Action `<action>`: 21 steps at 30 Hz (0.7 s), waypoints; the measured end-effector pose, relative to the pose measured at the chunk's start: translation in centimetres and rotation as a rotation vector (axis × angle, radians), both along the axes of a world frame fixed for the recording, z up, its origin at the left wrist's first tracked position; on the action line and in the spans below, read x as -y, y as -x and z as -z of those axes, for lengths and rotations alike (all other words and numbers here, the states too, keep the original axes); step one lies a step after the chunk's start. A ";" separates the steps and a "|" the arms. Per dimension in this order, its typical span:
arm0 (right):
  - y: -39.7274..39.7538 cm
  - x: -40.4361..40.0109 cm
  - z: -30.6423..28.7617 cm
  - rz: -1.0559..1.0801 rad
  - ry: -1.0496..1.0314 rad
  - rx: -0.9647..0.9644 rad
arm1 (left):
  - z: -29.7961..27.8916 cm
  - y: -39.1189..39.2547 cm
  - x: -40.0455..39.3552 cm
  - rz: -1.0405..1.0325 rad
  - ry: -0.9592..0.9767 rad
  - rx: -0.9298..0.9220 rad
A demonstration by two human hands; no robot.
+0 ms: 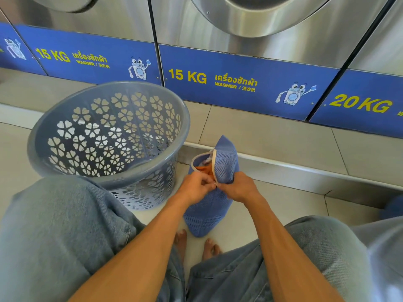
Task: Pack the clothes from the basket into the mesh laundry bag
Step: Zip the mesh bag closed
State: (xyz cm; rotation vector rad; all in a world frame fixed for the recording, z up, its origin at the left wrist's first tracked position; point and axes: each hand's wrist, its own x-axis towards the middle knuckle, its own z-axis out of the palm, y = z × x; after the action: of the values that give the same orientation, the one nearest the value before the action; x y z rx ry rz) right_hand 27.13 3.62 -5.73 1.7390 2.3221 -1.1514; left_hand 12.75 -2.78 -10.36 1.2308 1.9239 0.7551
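Pinching one mesh laundry bag (pixel 218 168), fingers of two hands (pixel 196 188) (pixel 237 188); one basket (pixel 109 136)

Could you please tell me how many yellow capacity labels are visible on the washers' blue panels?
3: a 15 KG label far left, a 15 KG label centre, a 20 KG label right. Others may lie outside the frame.

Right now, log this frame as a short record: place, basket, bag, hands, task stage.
place: tiled floor in front of washers labelled 15 KG
basket: upright, looks empty
bag: blue mesh, on the floor, mouth partly open, orange cloth showing
left hand: pinching the bag's zipper edge
right hand: gripping the bag's edge
task stage: clothes packed, bag being closed
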 end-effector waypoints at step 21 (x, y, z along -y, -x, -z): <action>1.3 0.5 -0.5 -0.091 -0.481 0.190 | -0.9 0.8 -2.0 -0.054 -0.129 -0.004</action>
State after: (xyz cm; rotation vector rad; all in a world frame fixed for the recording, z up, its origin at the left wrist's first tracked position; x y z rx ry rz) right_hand 25.78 3.15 -5.25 1.7421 2.6703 -0.4077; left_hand 11.99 -0.77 -9.46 1.2617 1.9440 0.9174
